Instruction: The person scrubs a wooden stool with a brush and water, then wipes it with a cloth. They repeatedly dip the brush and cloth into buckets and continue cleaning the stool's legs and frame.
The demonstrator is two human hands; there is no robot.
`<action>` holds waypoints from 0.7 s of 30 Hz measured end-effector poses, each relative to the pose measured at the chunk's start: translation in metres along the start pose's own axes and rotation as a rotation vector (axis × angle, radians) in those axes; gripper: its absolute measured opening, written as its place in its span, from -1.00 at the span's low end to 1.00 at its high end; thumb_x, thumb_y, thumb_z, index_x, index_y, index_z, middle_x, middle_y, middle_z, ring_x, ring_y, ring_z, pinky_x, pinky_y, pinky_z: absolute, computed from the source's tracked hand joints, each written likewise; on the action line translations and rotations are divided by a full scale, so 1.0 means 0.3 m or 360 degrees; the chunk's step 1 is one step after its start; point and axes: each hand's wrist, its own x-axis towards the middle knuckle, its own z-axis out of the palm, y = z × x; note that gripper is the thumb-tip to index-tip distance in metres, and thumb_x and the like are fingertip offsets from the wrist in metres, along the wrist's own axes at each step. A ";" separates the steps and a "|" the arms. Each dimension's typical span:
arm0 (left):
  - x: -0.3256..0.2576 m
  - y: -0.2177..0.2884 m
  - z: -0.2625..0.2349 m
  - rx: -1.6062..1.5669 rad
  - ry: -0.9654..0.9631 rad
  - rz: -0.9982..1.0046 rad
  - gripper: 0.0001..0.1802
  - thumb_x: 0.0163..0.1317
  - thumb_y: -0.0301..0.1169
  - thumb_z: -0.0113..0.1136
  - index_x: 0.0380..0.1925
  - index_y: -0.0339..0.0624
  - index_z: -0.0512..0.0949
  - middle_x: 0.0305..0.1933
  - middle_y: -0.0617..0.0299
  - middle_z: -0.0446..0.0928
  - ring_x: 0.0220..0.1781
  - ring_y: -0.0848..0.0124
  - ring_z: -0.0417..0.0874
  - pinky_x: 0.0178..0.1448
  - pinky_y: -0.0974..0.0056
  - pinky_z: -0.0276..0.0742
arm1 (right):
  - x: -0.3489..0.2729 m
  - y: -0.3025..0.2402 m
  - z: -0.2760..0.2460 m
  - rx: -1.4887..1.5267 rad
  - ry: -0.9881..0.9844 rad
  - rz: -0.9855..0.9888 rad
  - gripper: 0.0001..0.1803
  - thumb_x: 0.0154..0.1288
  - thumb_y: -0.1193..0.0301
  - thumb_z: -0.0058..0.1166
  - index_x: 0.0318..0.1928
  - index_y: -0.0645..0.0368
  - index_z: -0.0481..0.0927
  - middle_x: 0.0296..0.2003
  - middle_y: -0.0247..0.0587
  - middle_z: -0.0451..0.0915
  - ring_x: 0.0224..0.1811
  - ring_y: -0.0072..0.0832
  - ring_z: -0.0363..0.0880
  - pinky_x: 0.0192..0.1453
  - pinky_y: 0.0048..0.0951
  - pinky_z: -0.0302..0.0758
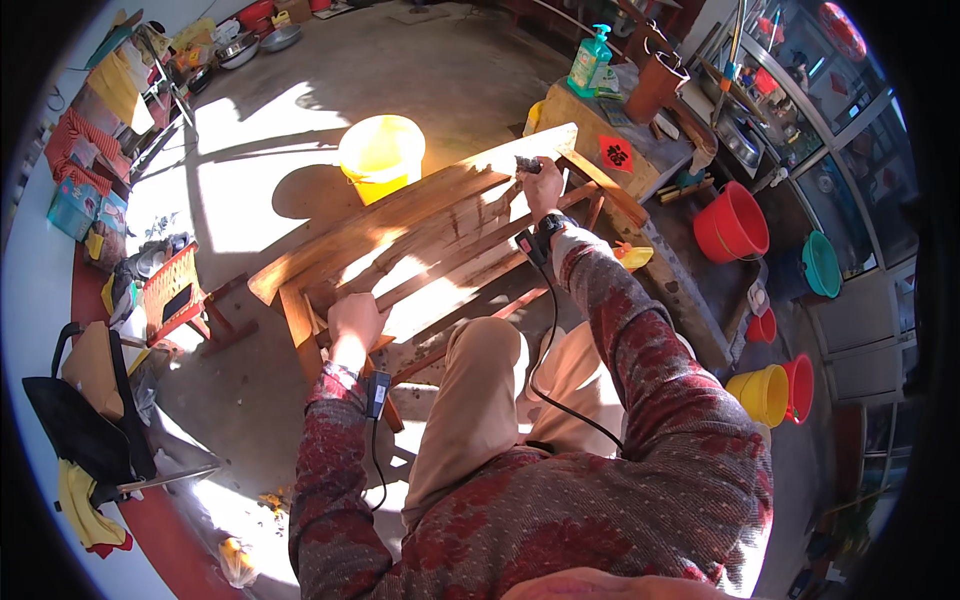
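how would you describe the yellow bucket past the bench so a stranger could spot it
Start at the long wooden bench that both hands rest on. Just beyond its far edge, on the sunlit concrete floor, stands the yellow bucket. It stands alone there, while the other buckets cluster at the right.

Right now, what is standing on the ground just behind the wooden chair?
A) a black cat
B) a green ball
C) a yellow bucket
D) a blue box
C: a yellow bucket stands in the sunlight on the floor just beyond the far edge of the wooden chair, which the left hand and right hand rest on.
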 end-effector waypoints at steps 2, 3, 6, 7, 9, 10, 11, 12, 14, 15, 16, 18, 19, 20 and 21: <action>0.017 -0.011 -0.001 0.0016 -0.0067 -0.0002 -0.64 0.12 -0.10 0.25 -0.43 -0.21 0.70 -0.36 -0.04 0.66 -0.23 0.02 0.69 -0.13 0.05 0.60 | 0.025 -0.039 0.042 -0.0100 0.0028 -0.0012 -0.73 -0.02 0.43 0.17 -0.28 0.34 0.62 -0.41 0.17 0.64 -0.29 0.02 0.65 -0.15 -0.14 0.54; 0.026 -0.015 -0.004 0.0028 -0.0053 0.0027 -0.67 0.11 -0.14 0.24 -0.42 -0.20 0.71 -0.36 -0.04 0.66 -0.23 0.02 0.69 -0.13 0.05 0.60 | 0.034 -0.069 0.052 -0.0249 -0.0011 0.0071 -0.75 0.00 0.44 0.13 -0.31 0.34 0.63 -0.42 0.18 0.63 -0.30 0.04 0.64 -0.15 -0.12 0.54; 0.020 -0.015 -0.005 0.0069 -0.0063 0.0003 -0.75 0.07 -0.23 0.22 -0.40 -0.15 0.71 -0.35 -0.01 0.67 -0.24 0.08 0.70 -0.12 0.07 0.60 | -0.046 -0.255 0.195 -0.0101 -0.0165 0.0283 -0.80 0.00 0.46 0.07 -0.39 0.36 0.62 -0.40 0.24 0.62 -0.28 0.10 0.62 -0.12 -0.08 0.53; 0.018 -0.014 -0.007 0.0063 -0.0081 -0.0007 -0.76 0.06 -0.23 0.22 -0.40 -0.14 0.71 -0.35 0.00 0.67 -0.23 0.09 0.71 -0.12 0.08 0.60 | -0.120 -0.331 0.264 -0.0134 -0.0246 0.0303 -0.81 0.00 0.47 0.06 -0.40 0.37 0.61 -0.39 0.25 0.61 -0.26 0.12 0.61 -0.10 -0.07 0.52; 0.019 -0.016 -0.011 0.0096 -0.0118 0.0001 -0.77 0.07 -0.25 0.22 -0.36 -0.11 0.71 -0.32 0.02 0.68 -0.22 0.11 0.71 -0.13 0.10 0.60 | -0.270 -0.422 0.337 -0.0117 -0.0346 0.0248 -0.83 0.00 0.51 0.03 -0.40 0.37 0.60 -0.37 0.30 0.60 -0.23 0.18 0.59 -0.06 -0.04 0.52; 0.027 -0.018 -0.015 0.0094 -0.0110 0.0001 -0.77 0.07 -0.25 0.22 -0.36 -0.10 0.71 -0.31 0.02 0.68 -0.22 0.11 0.71 -0.13 0.10 0.60 | -0.334 -0.466 0.372 -0.0072 -0.0493 0.0126 -0.83 -0.01 0.51 0.04 -0.41 0.36 0.61 -0.37 0.30 0.59 -0.23 0.17 0.59 -0.06 -0.05 0.52; 0.037 -0.020 -0.019 0.0092 -0.0040 0.0005 -0.77 0.08 -0.25 0.22 -0.35 -0.10 0.71 -0.30 0.02 0.68 -0.22 0.10 0.71 -0.13 0.10 0.60 | -0.383 -0.503 0.401 -0.0052 -0.0668 0.0004 -0.83 -0.02 0.51 0.04 -0.41 0.36 0.61 -0.37 0.30 0.59 -0.23 0.16 0.60 -0.07 -0.06 0.52; 0.037 -0.023 -0.019 0.0079 -0.0067 0.0008 -0.78 0.08 -0.25 0.21 -0.35 -0.10 0.71 -0.32 0.03 0.68 -0.24 0.10 0.71 -0.14 0.10 0.60 | -0.399 -0.533 0.425 -0.0045 -0.0750 -0.0089 -0.83 -0.03 0.50 0.04 -0.42 0.35 0.62 -0.38 0.29 0.59 -0.23 0.15 0.60 -0.08 -0.06 0.53; 0.036 -0.030 -0.018 0.0061 -0.0082 0.0064 -0.78 0.08 -0.25 0.21 -0.38 -0.12 0.71 -0.35 0.01 0.67 -0.26 0.10 0.71 -0.16 0.09 0.60 | -0.386 -0.529 0.404 0.0015 -0.0912 -0.0107 -0.82 -0.03 0.47 0.05 -0.44 0.33 0.63 -0.38 0.27 0.60 -0.24 0.14 0.61 -0.10 -0.09 0.55; 0.040 -0.034 -0.018 0.0038 -0.0037 0.0080 -0.78 0.08 -0.25 0.21 -0.39 -0.12 0.71 -0.36 0.01 0.67 -0.27 0.09 0.71 -0.17 0.09 0.60 | -0.341 -0.507 0.371 -0.0106 -0.0816 -0.0164 -0.81 -0.01 0.46 0.05 -0.42 0.33 0.63 -0.38 0.25 0.61 -0.25 0.14 0.61 -0.10 -0.09 0.55; 0.043 -0.039 -0.013 0.0041 -0.0012 0.0069 -0.78 0.08 -0.26 0.21 -0.41 -0.14 0.71 -0.38 0.00 0.67 -0.28 0.09 0.71 -0.18 0.08 0.60 | -0.305 -0.465 0.321 -0.0216 -0.0752 -0.0219 -0.79 0.00 0.45 0.05 -0.39 0.33 0.63 -0.38 0.24 0.61 -0.25 0.14 0.61 -0.10 -0.10 0.55; 0.042 -0.047 0.000 -0.0015 0.0065 0.0091 -0.80 0.05 -0.29 0.23 -0.45 -0.17 0.70 -0.40 -0.02 0.66 -0.30 0.07 0.71 -0.22 0.07 0.61 | -0.194 -0.369 0.222 -0.0111 -0.0382 0.0324 -0.76 0.10 0.40 0.06 -0.31 0.36 0.61 -0.43 0.20 0.62 -0.29 0.11 0.63 -0.14 -0.11 0.56; 0.042 -0.049 0.008 -0.0023 0.0033 0.0088 -0.79 0.05 -0.28 0.23 -0.44 -0.17 0.70 -0.39 -0.02 0.66 -0.30 0.07 0.71 -0.21 0.07 0.60 | -0.138 -0.320 0.175 0.0258 -0.0184 0.0521 -0.77 0.12 0.43 0.06 -0.36 0.41 0.59 -0.48 0.23 0.60 -0.35 0.08 0.64 -0.19 -0.11 0.56; 0.044 -0.051 0.014 -0.0022 0.0012 0.0095 -0.79 0.06 -0.28 0.22 -0.43 -0.16 0.70 -0.39 -0.01 0.66 -0.30 0.07 0.71 -0.19 0.06 0.60 | -0.082 -0.300 0.162 0.0211 -0.0053 0.0517 -0.78 0.12 0.45 0.04 -0.38 0.44 0.58 -0.51 0.24 0.59 -0.38 0.07 0.64 -0.21 -0.10 0.55; 0.048 -0.053 0.019 -0.0008 0.0017 0.0104 -0.79 0.06 -0.27 0.22 -0.43 -0.16 0.69 -0.39 0.00 0.66 -0.29 0.07 0.70 -0.18 0.06 0.60 | -0.058 -0.292 0.161 0.0177 0.0103 0.0611 -0.78 0.11 0.47 0.03 -0.41 0.46 0.57 -0.54 0.25 0.57 -0.41 0.06 0.63 -0.22 -0.09 0.55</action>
